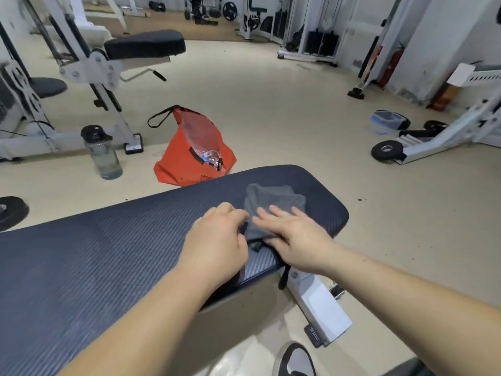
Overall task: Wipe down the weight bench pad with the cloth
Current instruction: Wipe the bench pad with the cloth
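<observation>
Fig. | cloth (273, 210): likely soft, light, prone to bunching; lies folded on bench pad (122, 253) end | left hand (217, 240): curled, pinching its near edge | right hand (295, 240): flat, outstretched, pressing it down; best hold.

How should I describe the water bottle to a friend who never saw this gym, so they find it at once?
Start at the dark weight bench pad in the foreground and look beyond it to the orange bag on the floor. Left of that bag, beside the white machine's base, stands the water bottle. It alone is upright, see-through and capped in black.
</observation>
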